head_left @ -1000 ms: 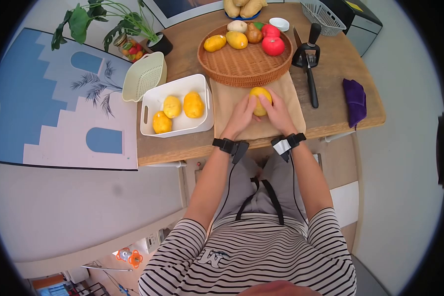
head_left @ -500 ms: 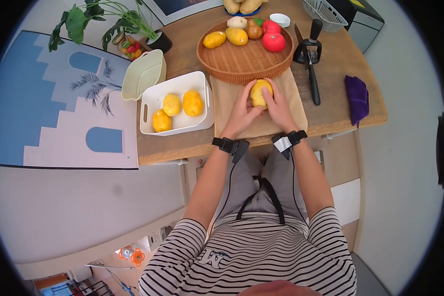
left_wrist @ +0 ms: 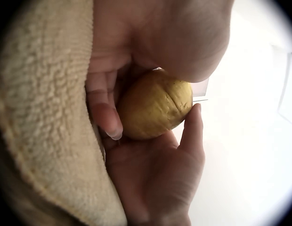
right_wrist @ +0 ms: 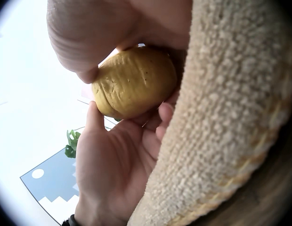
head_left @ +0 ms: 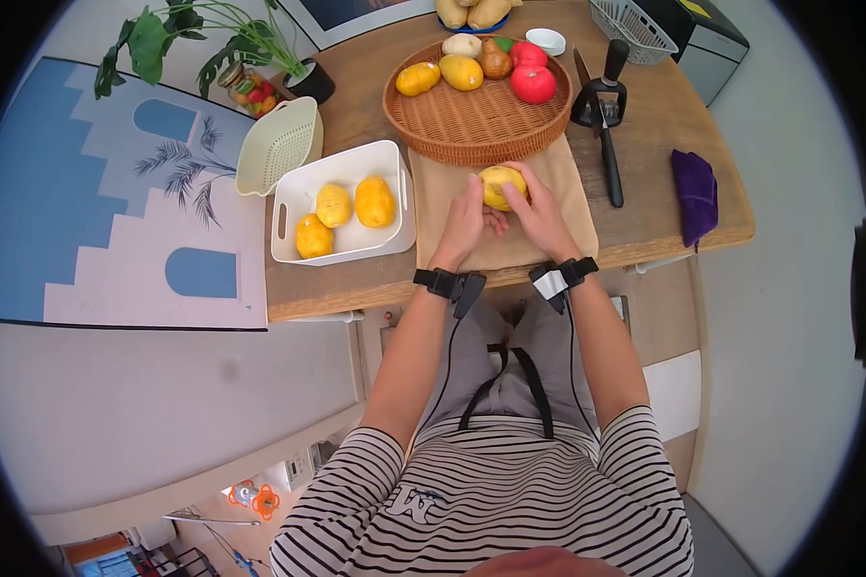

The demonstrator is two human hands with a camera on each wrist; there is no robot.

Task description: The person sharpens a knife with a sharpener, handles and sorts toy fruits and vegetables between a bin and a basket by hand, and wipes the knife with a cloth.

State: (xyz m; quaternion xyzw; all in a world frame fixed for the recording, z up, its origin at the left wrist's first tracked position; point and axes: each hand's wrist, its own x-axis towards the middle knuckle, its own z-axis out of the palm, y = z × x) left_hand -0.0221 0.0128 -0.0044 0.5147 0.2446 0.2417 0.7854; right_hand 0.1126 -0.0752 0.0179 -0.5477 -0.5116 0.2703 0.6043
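A yellow potato with creased, speckled skin is held up between both hands over a beige towel. On its left side, the left hand grips it, thumb tip at its end in the right wrist view. The right hand holds the other side, with its thumb laid across the near face. The left wrist view shows the potato cupped between the two palms, creases facing outward. Fingers cover part of its underside there.
Left of the towel stands a white bin with three yellow potatoes. Behind is a wicker tray holding potatoes, a brown onion and red tomatoes. A knife leans by a black stand to the right, with a purple cloth beyond.
The potato has been turned in the hands, from standing lengthwise to lying more sideways. Half a second ago it was slightly farther forward; the hands have shifted their hold around it.
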